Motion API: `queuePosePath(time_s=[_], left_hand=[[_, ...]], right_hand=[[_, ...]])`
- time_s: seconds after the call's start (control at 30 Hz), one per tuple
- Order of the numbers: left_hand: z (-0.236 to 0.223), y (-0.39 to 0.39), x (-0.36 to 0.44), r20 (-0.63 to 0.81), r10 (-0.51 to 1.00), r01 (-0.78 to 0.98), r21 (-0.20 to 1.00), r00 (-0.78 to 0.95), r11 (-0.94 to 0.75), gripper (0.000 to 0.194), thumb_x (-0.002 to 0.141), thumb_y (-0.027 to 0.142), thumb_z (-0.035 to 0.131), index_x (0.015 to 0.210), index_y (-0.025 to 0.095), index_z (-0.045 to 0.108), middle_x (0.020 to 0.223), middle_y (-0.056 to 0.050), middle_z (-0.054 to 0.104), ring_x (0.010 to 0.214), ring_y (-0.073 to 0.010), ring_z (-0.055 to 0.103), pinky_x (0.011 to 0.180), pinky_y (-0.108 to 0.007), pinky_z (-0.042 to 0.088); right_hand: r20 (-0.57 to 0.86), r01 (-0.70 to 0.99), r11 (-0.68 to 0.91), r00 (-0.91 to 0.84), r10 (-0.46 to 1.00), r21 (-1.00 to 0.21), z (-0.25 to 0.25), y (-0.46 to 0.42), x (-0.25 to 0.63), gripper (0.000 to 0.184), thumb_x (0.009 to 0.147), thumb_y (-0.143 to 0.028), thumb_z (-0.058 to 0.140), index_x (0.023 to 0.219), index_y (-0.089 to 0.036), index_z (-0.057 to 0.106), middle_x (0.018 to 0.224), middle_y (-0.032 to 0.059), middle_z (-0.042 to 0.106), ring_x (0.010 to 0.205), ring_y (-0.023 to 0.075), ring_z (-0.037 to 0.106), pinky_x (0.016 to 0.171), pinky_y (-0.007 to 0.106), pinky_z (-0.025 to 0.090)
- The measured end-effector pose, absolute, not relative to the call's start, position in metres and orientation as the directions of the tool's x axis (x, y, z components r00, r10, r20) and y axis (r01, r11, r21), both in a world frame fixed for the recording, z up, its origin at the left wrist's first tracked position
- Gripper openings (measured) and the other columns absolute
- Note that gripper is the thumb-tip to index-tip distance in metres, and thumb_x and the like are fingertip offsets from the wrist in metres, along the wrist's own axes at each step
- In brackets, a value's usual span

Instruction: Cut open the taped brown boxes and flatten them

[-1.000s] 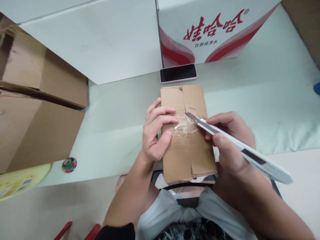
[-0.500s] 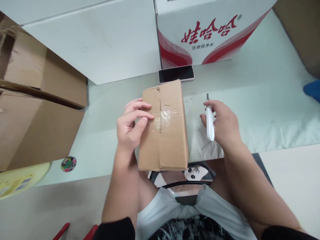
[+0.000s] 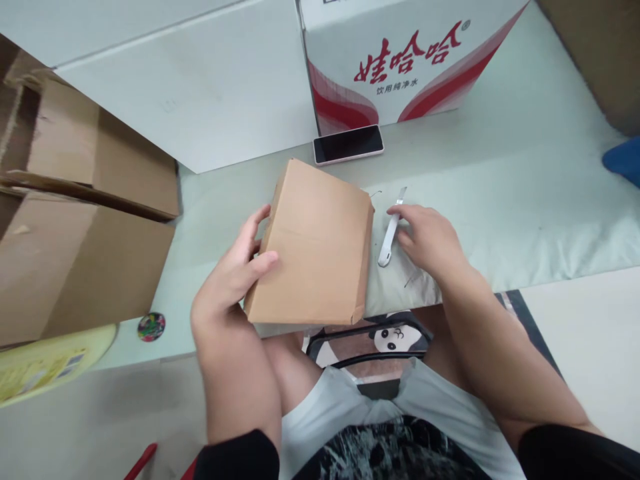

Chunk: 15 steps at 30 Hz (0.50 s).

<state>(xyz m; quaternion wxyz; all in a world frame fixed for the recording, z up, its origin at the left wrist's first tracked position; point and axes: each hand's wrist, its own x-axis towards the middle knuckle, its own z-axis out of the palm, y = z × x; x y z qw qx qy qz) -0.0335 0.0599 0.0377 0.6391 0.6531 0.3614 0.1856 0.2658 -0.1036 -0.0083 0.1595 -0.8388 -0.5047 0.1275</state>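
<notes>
A small brown cardboard box (image 3: 315, 243) is tilted in front of me, a plain, untaped face turned up. My left hand (image 3: 235, 267) grips its left side, thumb on the upper face and fingers round the edge. Right of the box, my right hand (image 3: 425, 237) has its fingertips closed on a white utility knife (image 3: 390, 237). The knife slants with its metal blade pointing away from me, apart from the box. Part of the right thumb is hidden behind the hand.
A phone (image 3: 349, 145) lies behind the box, against a white and red carton (image 3: 395, 60). A big white box (image 3: 190, 93) and brown cartons (image 3: 115, 267) stand left. A round colourful disc (image 3: 151, 327) and a yellow container (image 3: 60, 367) are near the table's front edge.
My left hand has turned the box over, so the taped face no longer shows and a plain one does. The right hand and knife have shifted left, and the knife slants more.
</notes>
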Motion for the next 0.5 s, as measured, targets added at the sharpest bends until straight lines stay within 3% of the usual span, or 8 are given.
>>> queuePosePath(time_s=[0.07,0.13,0.2,0.3,0.37,0.5], left_hand=[[0.039,0.052,-0.023,-0.281,0.751,0.172,0.960,0.598,0.222,0.088,0.070,0.053,0.091,0.150,0.034,0.059,0.166,-0.008,0.052,0.124,-0.0382,0.070,0.087,-0.037,0.064],[0.040,0.048,-0.013,-0.267,0.803,0.007,0.951,0.533,0.311,0.079,0.065,0.047,0.091,0.138,0.030,0.068,0.155,-0.006,0.062,0.114,-0.0333,0.073,0.080,-0.032,0.063],[0.039,0.049,-0.007,-0.225,0.853,-0.185,0.920,0.471,0.345,0.061,0.066,0.045,0.087,0.122,0.023,0.074,0.124,-0.006,0.078,0.097,-0.0272,0.076,0.075,-0.030,0.062],[0.035,0.058,-0.001,-0.086,0.936,-0.429,0.872,0.342,0.236,0.033,0.073,0.042,0.077,0.097,0.020,0.073,0.086,-0.001,0.080,0.080,-0.0207,0.075,0.071,-0.028,0.060],[0.030,0.065,0.003,-0.035,0.961,-0.507,0.844,0.274,0.176,0.023,0.075,0.040,0.071,0.087,0.021,0.068,0.081,0.001,0.079,0.076,-0.0191,0.074,0.069,-0.027,0.059],[0.018,0.069,0.012,-0.147,0.952,-0.479,0.837,0.270,0.265,0.025,0.076,0.043,0.069,0.085,0.020,0.065,0.080,0.001,0.080,0.074,-0.0188,0.074,0.068,-0.028,0.057]], right_hand=[[-0.063,0.798,-0.444,0.461,0.885,-0.407,-0.008,-0.104,0.266,0.053,0.091,-0.017,0.050,0.140,-0.020,0.070,0.128,0.0167,0.077,0.117,0.0405,0.069,0.096,0.056,0.054],[0.005,0.762,-0.424,0.488,0.873,-0.490,-0.007,-0.105,0.267,0.051,0.091,-0.021,0.053,0.139,-0.019,0.071,0.122,0.0179,0.077,0.113,0.0384,0.071,0.096,0.055,0.056],[0.134,0.696,-0.323,0.516,0.846,-0.641,-0.004,-0.106,0.267,0.041,0.092,-0.026,0.054,0.127,-0.019,0.075,0.114,0.0156,0.078,0.107,0.0334,0.072,0.094,0.050,0.058],[0.321,0.591,-0.032,0.483,0.815,-0.806,0.004,-0.108,0.262,0.024,0.097,-0.032,0.057,0.108,-0.023,0.076,0.107,0.0095,0.079,0.100,0.0263,0.073,0.089,0.042,0.059],[0.416,0.548,0.155,0.393,0.820,-0.822,0.009,-0.110,0.257,0.022,0.099,-0.035,0.058,0.109,-0.023,0.074,0.109,0.0081,0.080,0.102,0.0245,0.074,0.091,0.041,0.058],[0.563,0.521,0.388,0.233,0.793,-0.761,0.012,-0.111,0.245,0.034,0.100,-0.040,0.063,0.128,-0.022,0.067,0.131,0.0139,0.075,0.123,0.0274,0.071,0.107,0.045,0.055]])
